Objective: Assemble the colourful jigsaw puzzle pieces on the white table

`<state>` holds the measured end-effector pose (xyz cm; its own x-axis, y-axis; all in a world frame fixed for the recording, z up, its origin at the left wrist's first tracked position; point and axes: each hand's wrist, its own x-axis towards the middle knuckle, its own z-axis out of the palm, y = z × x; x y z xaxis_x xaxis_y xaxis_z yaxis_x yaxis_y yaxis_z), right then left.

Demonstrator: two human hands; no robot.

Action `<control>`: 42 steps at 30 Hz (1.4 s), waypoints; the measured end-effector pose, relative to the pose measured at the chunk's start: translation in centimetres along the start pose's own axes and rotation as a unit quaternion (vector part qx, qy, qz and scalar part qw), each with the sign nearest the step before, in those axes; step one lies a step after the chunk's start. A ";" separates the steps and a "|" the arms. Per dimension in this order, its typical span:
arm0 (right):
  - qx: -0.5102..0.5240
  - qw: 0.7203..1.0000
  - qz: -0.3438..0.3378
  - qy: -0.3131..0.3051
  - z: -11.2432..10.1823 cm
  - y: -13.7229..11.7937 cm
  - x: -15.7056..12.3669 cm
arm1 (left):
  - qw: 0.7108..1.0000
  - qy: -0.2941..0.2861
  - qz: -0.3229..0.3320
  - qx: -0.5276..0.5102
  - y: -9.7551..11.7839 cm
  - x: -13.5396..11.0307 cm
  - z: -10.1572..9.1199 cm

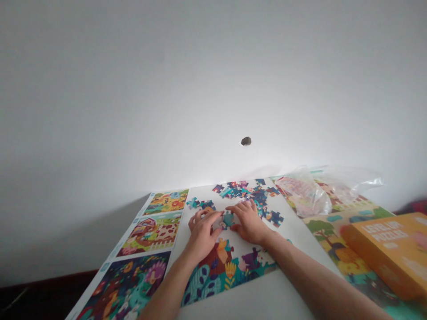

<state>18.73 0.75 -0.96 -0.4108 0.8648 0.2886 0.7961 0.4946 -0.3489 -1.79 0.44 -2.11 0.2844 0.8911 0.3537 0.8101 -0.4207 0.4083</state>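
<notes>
Head view: teal jigsaw piece [228, 219] on white board [288, 238], between 2 hands. Left hand [202, 235]: left fingers [207, 215] half-curled, tips just beside piece. Right hand [248, 221]: right fingers [242, 206] spread and curved, thumb near piece's lower edge. Cannot tell whether either hand has hold. Assembled puzzle section [220, 271] below hands, loose puzzle pieces [247, 192] beyond fingers. Clear plastic bag [303, 195], contents blurred, far right near orange box [388, 253].
</notes>
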 end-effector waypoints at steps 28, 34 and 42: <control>0.267 0.962 -0.029 -0.040 -2.3 1.5 -0.6 | 0.995 -0.042 0.073 -0.055 0.8 -0.3 -0.4; 0.277 0.954 -0.009 -0.112 -3.0 3.3 -0.8 | 0.989 -0.070 0.108 -0.067 1.2 -0.4 -0.7; 0.271 0.951 -0.032 -0.147 -2.8 3.8 -0.9 | 0.979 -0.102 0.169 -0.052 2.3 -0.6 -1.6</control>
<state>23.33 1.59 -0.05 -0.6208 0.7787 0.0913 0.4515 0.4503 -0.7703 -0.85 -1.31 -0.04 0.6328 0.7088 0.3117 0.5987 -0.7032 0.3835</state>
